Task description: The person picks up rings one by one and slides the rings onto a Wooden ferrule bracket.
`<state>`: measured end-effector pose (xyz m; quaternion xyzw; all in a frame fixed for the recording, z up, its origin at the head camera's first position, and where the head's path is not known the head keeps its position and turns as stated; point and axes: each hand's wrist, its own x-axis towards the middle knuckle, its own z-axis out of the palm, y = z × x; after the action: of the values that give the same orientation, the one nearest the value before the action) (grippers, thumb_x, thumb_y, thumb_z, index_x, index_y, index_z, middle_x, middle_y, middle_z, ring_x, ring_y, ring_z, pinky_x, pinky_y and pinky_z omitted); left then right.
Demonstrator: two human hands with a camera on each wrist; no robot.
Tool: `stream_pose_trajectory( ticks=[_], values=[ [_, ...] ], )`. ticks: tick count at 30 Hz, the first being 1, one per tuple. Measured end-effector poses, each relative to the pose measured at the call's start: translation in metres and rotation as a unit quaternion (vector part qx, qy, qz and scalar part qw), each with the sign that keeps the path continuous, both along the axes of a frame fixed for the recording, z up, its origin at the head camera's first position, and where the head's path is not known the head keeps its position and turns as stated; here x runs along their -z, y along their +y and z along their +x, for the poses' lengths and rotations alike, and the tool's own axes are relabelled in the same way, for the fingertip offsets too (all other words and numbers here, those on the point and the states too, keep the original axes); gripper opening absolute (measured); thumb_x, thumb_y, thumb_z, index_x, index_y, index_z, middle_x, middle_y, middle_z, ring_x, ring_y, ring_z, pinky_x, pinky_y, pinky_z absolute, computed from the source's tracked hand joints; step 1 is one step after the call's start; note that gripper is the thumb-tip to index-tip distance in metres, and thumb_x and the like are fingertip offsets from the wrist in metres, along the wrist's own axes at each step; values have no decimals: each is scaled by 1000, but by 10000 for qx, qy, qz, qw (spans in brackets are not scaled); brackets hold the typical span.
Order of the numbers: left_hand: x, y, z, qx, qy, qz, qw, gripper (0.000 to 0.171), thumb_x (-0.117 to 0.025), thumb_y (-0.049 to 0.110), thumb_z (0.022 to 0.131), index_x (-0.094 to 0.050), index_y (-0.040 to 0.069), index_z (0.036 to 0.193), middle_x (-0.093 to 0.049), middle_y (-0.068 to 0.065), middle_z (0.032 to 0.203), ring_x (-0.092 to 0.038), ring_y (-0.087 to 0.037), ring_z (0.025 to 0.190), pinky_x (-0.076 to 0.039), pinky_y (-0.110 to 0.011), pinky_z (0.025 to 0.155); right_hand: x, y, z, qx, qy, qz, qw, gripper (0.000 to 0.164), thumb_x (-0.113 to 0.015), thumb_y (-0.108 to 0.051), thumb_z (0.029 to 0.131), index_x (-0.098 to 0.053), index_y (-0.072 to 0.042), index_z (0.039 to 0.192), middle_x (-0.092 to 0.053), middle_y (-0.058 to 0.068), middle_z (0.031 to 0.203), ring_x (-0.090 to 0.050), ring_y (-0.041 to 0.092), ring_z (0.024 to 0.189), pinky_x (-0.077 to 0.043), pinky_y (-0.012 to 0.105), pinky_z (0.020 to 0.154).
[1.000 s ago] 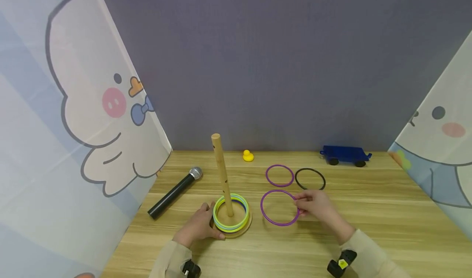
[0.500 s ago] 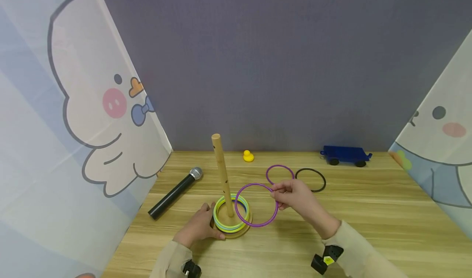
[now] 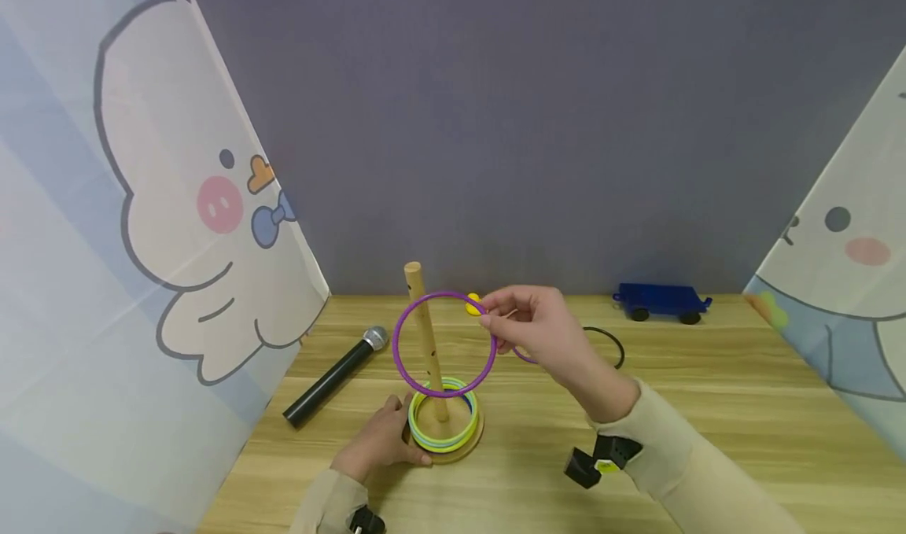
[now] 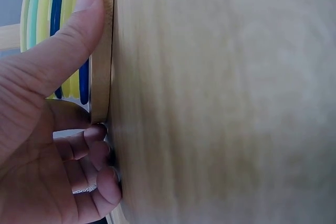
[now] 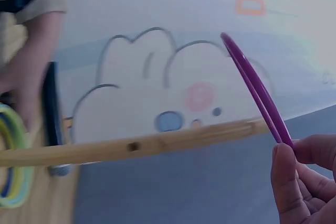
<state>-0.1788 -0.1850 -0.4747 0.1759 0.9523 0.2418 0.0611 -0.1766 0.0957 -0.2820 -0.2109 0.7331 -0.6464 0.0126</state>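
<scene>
A wooden ring-toss stand, its tall post (image 3: 429,336) leaning slightly in the head view, rises from a round base (image 3: 462,455). Several yellow, pale green and blue rings (image 4: 46,3) lie stacked on that base around the post's foot. My left hand (image 3: 384,437) grips the base's left edge, thumb on its near side and fingers curled at the far side. Pinched between my right hand's (image 3: 543,336) thumb and fingers is a purple ring (image 3: 394,347), raised well above the table. It overlaps the post in the head view; the right wrist view shows it (image 5: 266,109) beside the post's upper end.
Behind the right hand lie a second purple ring (image 3: 524,355) and a black ring (image 3: 621,347), both partly hidden. A microphone (image 3: 333,384) lies at left. A yellow toy duck (image 3: 473,304) and a blue toy wagon (image 3: 661,300) stand near the back wall.
My right hand has carried the purple ring left and upward, from the table right of the stand to in front of the post in this view. The left hand stays on the base.
</scene>
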Motion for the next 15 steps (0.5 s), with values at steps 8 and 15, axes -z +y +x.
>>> stream_pose_trajectory(
  ticks=[8, 15],
  values=[
    [2, -1, 0, -13, 126, -8, 9999, 123, -91, 48, 56, -33, -15, 143, -46, -11, 99, -48, -24, 87, -46, -49, 84, -35, -13, -9, 356, 347, -575, 9971, 20, -71, -8, 89, -69, 1, 106, -67, 13, 87, -64, 19, 67, -56, 35, 64],
    [1, -1, 0, 21, 138, 9, 9999, 122, -91, 47, 56, -33, -16, 143, -46, -12, 99, -48, -24, 87, -46, -49, 84, -14, -23, -28, 403, -193, -593, 9972, 19, -68, -3, 89, -67, 7, 106, -67, 11, 83, -63, 15, 63, -55, 30, 61]
  ],
)
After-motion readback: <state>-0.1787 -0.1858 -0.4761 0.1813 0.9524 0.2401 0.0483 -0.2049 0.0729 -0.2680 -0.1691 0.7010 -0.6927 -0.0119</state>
